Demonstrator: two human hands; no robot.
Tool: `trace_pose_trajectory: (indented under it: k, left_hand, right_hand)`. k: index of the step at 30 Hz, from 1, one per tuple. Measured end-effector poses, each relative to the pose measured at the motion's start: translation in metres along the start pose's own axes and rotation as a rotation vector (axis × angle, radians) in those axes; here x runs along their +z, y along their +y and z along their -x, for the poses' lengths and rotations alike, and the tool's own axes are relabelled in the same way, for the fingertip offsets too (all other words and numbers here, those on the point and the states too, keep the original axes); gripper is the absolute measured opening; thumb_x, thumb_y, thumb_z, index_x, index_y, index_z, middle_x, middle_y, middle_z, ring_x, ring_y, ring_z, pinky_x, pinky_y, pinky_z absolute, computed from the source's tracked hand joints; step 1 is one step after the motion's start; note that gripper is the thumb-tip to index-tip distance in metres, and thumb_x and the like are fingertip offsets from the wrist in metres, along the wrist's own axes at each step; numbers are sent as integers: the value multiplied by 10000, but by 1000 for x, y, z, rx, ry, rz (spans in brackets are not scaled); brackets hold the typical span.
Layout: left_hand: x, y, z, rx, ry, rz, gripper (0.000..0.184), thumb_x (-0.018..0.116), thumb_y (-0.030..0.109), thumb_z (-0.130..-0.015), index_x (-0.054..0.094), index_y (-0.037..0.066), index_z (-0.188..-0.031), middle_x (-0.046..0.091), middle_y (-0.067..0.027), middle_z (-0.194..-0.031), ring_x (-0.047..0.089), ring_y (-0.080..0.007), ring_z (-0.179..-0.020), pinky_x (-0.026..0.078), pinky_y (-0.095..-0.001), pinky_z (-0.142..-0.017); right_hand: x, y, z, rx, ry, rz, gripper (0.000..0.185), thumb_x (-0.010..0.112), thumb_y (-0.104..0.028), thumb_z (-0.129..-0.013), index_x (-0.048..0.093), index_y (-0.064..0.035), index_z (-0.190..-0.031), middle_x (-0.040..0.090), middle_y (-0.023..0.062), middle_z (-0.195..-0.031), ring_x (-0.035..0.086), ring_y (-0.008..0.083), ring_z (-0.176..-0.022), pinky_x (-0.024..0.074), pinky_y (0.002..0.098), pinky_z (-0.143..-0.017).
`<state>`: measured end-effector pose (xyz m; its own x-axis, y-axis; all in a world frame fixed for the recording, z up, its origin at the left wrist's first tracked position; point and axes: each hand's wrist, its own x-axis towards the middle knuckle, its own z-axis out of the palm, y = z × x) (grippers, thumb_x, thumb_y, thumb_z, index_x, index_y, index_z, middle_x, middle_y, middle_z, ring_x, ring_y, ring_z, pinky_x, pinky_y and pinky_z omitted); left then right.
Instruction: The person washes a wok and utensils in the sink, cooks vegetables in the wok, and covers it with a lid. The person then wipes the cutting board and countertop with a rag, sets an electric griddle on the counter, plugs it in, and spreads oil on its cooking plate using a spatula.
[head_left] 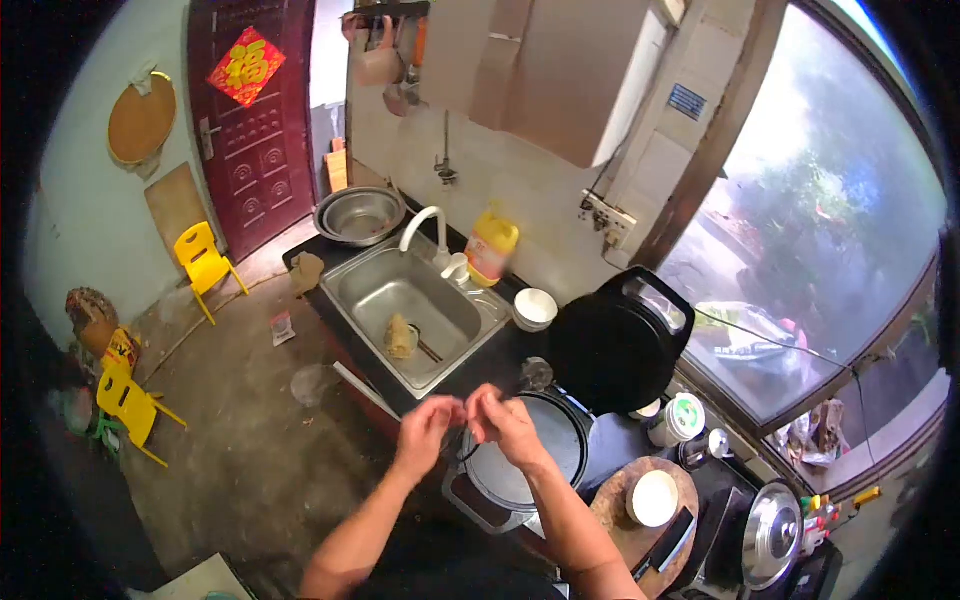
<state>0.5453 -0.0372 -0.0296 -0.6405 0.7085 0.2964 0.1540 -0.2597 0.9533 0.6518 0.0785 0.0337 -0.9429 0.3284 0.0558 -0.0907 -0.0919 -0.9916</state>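
Note:
My left hand (pixel 428 432) and my right hand (pixel 502 424) are raised close together, fingertips nearly meeting. Both have curled, closed fingers; whatever they hold, if anything, is too small or hidden to make out. Beneath them is the round grey plate of an electric griddle (pixel 530 462), partly covered by my right hand and forearm. Its black lid (pixel 612 350) stands open behind it, with a handle at the top. Just left of the lid, a small clear container or bag (pixel 536 374) lies on the counter.
Ahead is a steel sink (pixel 362 290) with a yellowish sponge-like thing (pixel 400 338) and chopsticks (pixel 428 346). A white bowl (pixel 535 309) and yellow jug (pixel 491 248) stand beside it. Right, a round board (pixel 612 512) carries a bowl (pixel 652 498) and knife (pixel 664 546); a steel lid (pixel 772 535) lies beyond.

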Motion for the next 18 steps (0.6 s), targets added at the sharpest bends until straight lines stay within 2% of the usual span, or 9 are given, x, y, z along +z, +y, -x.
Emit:
trace_pose_trajectory:
  k: [2, 3, 5, 6, 8, 10, 12, 15, 18]
  left_hand:
    - [7, 21, -31, -15, -173, 212, 355, 463, 290, -989, 582, -15, -1127, 650, -83, -1004, 586, -136, -871, 473, -293, -832]
    - [13, 38, -44, -31, -291, 258, 388, 459, 311, -987, 563, -14, -1172, 652, -75, -1029, 567, -123, -875, 460, -282, -817]
    - [19, 48, -58, -99, -554, 311, 473, 458, 359, -977, 514, -10, -1267, 646, -70, -1073, 534, -100, -914, 442, -266, -788]
    - [23, 56, -60, -193, -623, 422, 459, 512, 323, -957, 513, -18, -1265, 642, -65, -1062, 539, -89, -822, 449, -253, -725]
    - [25, 33, -65, -188, -838, 516, 474, 584, 301, -921, 513, -17, -1265, 639, -57, -1059, 554, -90, -761, 456, -240, -672]
    - [34, 36, -67, -297, -852, 573, 512, 660, 221, -872, 483, -24, -1285, 640, -59, -997, 565, -96, -735, 462, -241, -645]
    - [42, 25, -77, -343, -834, 696, 520, 666, 183, -865, 465, -24, -1298, 625, -78, -1055, 569, -94, -737, 473, -239, -643]
    - [51, 26, -106, -456, -935, 769, 516, 659, 177, -871, 457, -20, -1304, 591, -98, -1165, 589, -101, -752, 490, -236, -644]
    - [55, 13, -143, -459, -1054, 704, 493, 607, 187, -914, 430, 8, -1338, 605, -48, -1084, 575, -85, -738, 485, -240, -688]
  right_hand:
    - [-19, 10, 10, 25, -138, 84, 500, 396, -510, -958, 534, -93, -720, 488, -14, -605, 421, 76, -556, 295, 226, -509]
    - [-16, -1, 13, -33, -240, 67, 565, 375, -554, -943, 483, -97, -628, 441, -26, -575, 414, 88, -559, 303, 241, -520]
    - [-25, 6, 25, 79, -359, 29, 528, 399, -519, -943, 463, -101, -627, 402, -36, -547, 394, 85, -544, 292, 239, -524]
    - [-29, 8, 31, 147, -425, -4, 517, 407, -508, -941, 465, -102, -628, 404, -36, -544, 390, 82, -539, 285, 237, -519]
    - [-47, 27, 35, 84, -506, -52, 502, 420, -496, -938, 467, -103, -629, 410, -36, -549, 380, 76, -525, 268, 236, -507]
    - [-53, 24, 38, 131, -466, -169, 467, 435, -457, -932, 480, -93, -643, 407, -24, -540, 394, 77, -512, 290, 224, -512]
    - [-53, 14, 38, 128, -384, -294, 438, 451, -426, -923, 484, -85, -650, 401, -15, -535, 410, 80, -511, 310, 221, -520]
    - [-69, 25, 27, 132, -252, -325, 402, 479, -384, -899, 505, -56, -668, 416, 8, -509, 445, 111, -510, 360, 236, -544]
    - [-80, 27, 8, 133, -208, -408, 386, 478, -369, -905, 551, -18, -762, 491, 46, -545, 490, 156, -535, 408, 282, -600]
